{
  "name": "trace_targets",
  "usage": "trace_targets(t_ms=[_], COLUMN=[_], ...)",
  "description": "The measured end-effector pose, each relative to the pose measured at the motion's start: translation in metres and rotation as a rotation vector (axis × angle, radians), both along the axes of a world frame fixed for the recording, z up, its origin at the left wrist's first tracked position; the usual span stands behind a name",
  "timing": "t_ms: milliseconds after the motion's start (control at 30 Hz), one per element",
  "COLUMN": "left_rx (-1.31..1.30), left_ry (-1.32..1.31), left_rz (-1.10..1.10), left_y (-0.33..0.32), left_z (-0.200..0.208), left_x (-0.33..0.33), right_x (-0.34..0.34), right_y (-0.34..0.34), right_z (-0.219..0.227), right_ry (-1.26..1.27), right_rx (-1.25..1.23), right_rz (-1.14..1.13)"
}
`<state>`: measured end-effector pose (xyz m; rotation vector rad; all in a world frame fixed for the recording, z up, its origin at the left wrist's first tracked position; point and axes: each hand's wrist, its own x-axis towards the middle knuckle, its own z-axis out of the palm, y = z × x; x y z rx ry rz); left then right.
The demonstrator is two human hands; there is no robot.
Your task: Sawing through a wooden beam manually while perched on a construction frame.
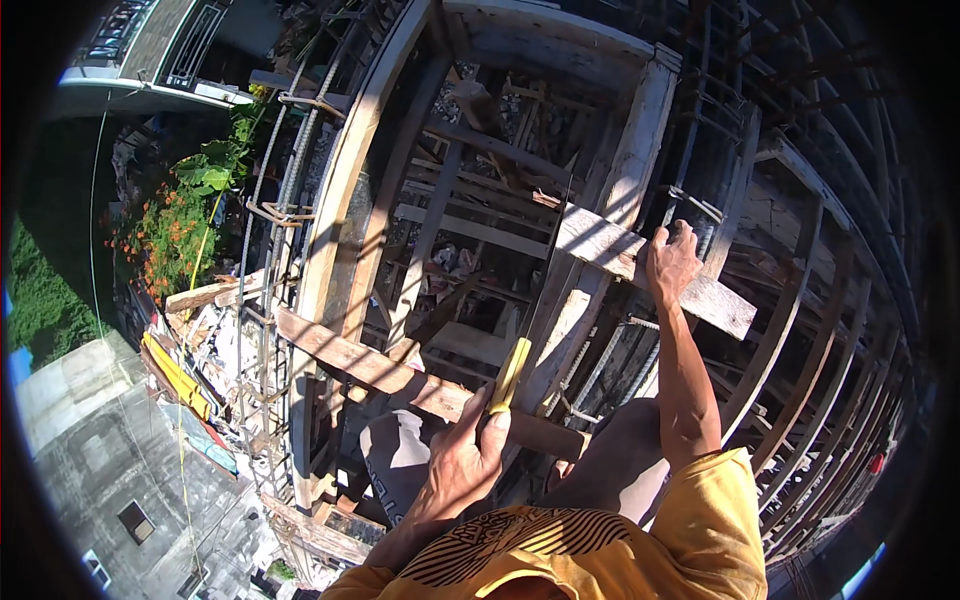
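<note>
My left hand [468, 458] is closed round the yellow handle of a handsaw [512, 372]. Its long thin blade, seen nearly edge-on, runs away from me to the left end of a short pale board [598, 240]. That board lies across the timber formwork and slants down to the right. My right hand [674, 264] presses on the middle of the board, with fingers curled over its far edge; the fingertips are partly hidden. Whether the blade touches the wood cannot be made out.
A longer plank [345, 350] crosses in front of my knees. Formwork timbers [340, 200] frame a deep opening with loose wood below. Upright rebar [285, 190] stands on the left, and a row of slats [790, 350] on the right. Far below lies a grey concrete surface [90, 430].
</note>
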<state>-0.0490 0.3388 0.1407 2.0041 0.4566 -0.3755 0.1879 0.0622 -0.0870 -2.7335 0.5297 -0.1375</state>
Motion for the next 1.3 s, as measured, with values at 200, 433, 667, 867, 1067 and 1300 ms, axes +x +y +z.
trace_targets(t_ms=[200, 433, 667, 867, 1067, 1300], left_rx=[-0.078, -0.042, 0.076, 0.047, 0.095, 0.137], left_ry=[0.161, 0.297, -0.083, 0.156, -0.082, -0.141], left_rz=[0.062, 0.091, 0.014, -0.04, -0.034, 0.025], left_y=[-0.011, -0.009, -0.009, -0.036, 0.003, -0.024], left_z=[-0.07, -0.034, -0.057, -0.092, 0.002, -0.061], left_x=[0.133, 0.052, 0.08, 0.153, 0.007, 0.105], right_x=[-0.002, 0.001, 0.002, -0.001, -0.002, 0.001], right_y=[0.007, -0.01, 0.003, -0.002, 0.001, 0.0], right_z=[-0.003, 0.002, 0.01, -0.003, 0.003, -0.003], right_ry=[-0.014, -0.009, -0.021, 0.039, 0.01, -0.02], right_rx=[-0.02, -0.06, 0.003, -0.012, 0.006, -0.011], right_rz=[0.014, -0.073, -0.001, -0.127, -0.085, -0.102])
